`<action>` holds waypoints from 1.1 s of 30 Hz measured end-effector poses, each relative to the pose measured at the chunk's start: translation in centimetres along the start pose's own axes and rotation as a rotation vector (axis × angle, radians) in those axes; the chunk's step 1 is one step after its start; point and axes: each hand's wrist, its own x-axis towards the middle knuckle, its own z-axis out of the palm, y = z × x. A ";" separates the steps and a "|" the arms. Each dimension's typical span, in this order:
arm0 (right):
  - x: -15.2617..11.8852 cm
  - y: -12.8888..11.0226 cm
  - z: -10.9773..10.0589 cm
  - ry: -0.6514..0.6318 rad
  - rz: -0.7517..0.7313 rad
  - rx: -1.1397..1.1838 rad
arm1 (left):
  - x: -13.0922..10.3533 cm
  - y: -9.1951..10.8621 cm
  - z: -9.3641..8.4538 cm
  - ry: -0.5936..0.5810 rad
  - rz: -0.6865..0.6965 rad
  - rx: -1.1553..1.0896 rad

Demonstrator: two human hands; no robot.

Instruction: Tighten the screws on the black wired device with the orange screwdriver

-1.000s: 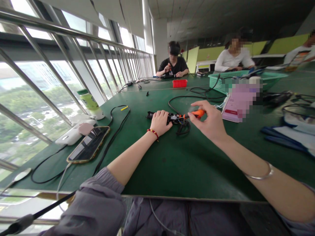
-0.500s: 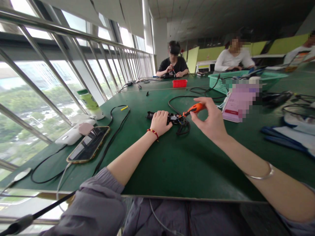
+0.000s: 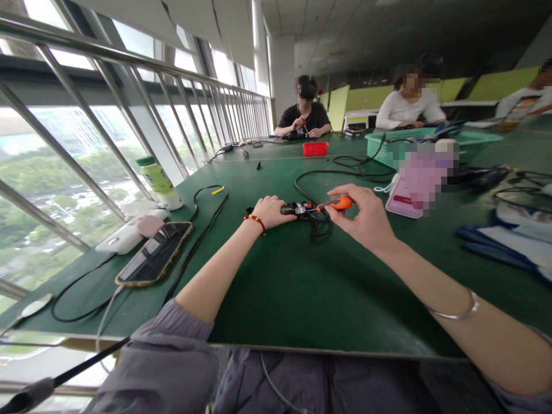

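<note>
My left hand (image 3: 268, 211) is wrapped over a long black corded device (image 3: 298, 210), pressing it to the table. The right end of the device lies open, with metal parts and wires showing; my hand covers most of its left part. In my right hand (image 3: 368, 217) is a screwdriver (image 3: 342, 203) with an orange and black handle, pinched between thumb and fingers. Its shaft points left, and the tip is at the exposed parts, though I cannot tell whether it sits in a screw. A black cord (image 3: 322, 233) loops beside the device's right end.
On the green table (image 3: 280, 305), a phone (image 3: 154, 253) and a green bottle (image 3: 159, 181) stand left. A pink phone (image 3: 405, 198), a green basket (image 3: 379, 152) and blue-white gloves (image 3: 495, 247) are right. Farther back are a red tray (image 3: 315, 149) and people seated at work.
My left hand has slid a little left along the device, showing more of its open part. My right hand has lowered and moved slightly left with the screwdriver, whose shaft now lies flatter.
</note>
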 end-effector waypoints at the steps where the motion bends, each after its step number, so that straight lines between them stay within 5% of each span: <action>1: 0.0 0.1 0.1 -0.035 -0.016 0.008 | 0.0 -0.5 -0.3 -0.054 -0.008 -0.042; 5: -0.3 0.3 0.4 -0.251 -0.035 0.010 | -0.1 -2.1 -1.0 -0.213 -0.044 -0.210; 13: -0.3 0.0 0.7 -0.758 0.027 -0.099 | -0.6 -6.1 -0.6 -0.121 -0.262 -0.158; 20: -0.4 0.1 0.6 -0.935 0.106 -0.116 | -2.7 -9.0 -1.2 0.105 -0.767 -0.040; 24: -0.5 0.3 0.8 -0.922 0.098 -0.115 | -3.8 -10.5 -1.5 0.251 -0.943 -0.005; 29: -0.5 0.3 0.8 -0.919 0.091 -0.123 | -4.3 -10.9 -1.5 0.404 -0.883 0.148; 33: -0.4 0.2 0.8 -0.943 0.089 -0.160 | -4.4 -10.5 -0.9 0.418 -0.806 0.239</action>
